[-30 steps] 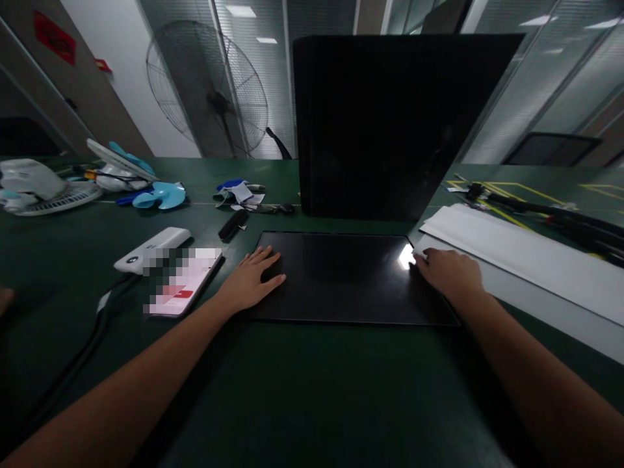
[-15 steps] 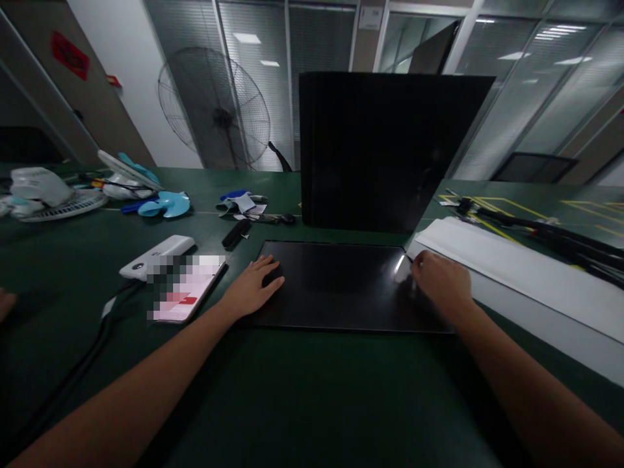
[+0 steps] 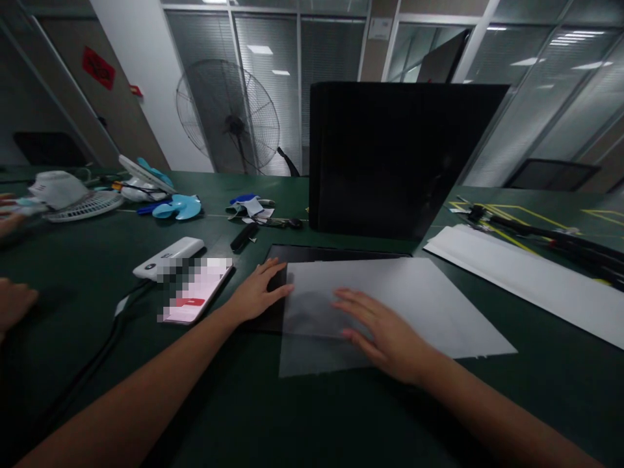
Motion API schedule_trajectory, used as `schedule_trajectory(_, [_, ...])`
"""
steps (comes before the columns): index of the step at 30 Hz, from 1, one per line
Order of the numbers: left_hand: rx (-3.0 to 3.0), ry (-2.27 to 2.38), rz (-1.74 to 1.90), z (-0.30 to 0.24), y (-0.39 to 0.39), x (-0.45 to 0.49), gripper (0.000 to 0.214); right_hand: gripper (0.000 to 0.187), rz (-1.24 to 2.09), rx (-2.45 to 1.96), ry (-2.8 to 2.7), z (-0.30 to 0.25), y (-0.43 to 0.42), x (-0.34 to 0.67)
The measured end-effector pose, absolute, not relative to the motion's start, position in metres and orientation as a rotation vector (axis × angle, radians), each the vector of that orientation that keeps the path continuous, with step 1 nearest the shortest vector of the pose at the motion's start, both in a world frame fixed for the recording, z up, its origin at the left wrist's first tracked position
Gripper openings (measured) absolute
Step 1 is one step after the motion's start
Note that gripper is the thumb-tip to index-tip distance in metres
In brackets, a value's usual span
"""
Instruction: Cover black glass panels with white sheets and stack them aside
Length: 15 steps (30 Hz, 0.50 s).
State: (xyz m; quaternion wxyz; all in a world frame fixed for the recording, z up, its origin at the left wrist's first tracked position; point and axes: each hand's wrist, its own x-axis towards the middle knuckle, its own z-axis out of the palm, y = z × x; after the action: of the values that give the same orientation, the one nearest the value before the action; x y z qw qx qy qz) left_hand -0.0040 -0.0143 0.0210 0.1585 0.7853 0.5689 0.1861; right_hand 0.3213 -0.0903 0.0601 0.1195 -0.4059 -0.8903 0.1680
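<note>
A flat black panel point(image 3: 312, 253) lies on the green table, mostly covered by a translucent white sheet point(image 3: 419, 305). My left hand point(image 3: 256, 292) rests flat and open on the panel's left edge, fingers spread. Flat on the sheet lies my right hand point(image 3: 385, 331), fingers stretched toward the left. Behind the panel stands an upright stack of black panels point(image 3: 390, 156).
A phone point(image 3: 199, 296) and a white power bank point(image 3: 168, 257) lie left of the panel. White sheets point(image 3: 526, 273) lie at the right, dark tools point(image 3: 550, 234) beyond them. Fan parts point(image 3: 175, 208) and another person's hands point(image 3: 14, 302) are at the far left. A floor fan point(image 3: 234, 123) stands behind.
My right hand has moved from the panel's right corner to the middle, and the white sheet now covers the panel. My left hand has stayed in place.
</note>
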Motion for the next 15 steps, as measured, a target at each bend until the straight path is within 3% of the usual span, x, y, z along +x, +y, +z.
schedule_trajectory(3, [2.264, 1.635, 0.449, 0.022, -0.014, -0.003, 0.087, 0.050, 0.107, -1.647, -2.452, 0.051, -0.065, 0.351])
schedule_trajectory(6, [2.237, 1.674, 0.489, 0.020, -0.012, -0.004, 0.091, 0.051, -0.071, -1.894, -2.363, 0.042, -0.044, 0.382])
schedule_trajectory(12, [2.165, 1.831, 0.744, 0.011, -0.003, -0.011, 0.056, 0.056, -0.060, -1.873, -2.405, 0.030, -0.031, 0.402])
schedule_trajectory(15, [2.140, 1.828, 0.762, 0.010, -0.003, -0.012, 0.052, 0.061, -0.077, -1.777, -2.472, 0.027, -0.033, 0.396])
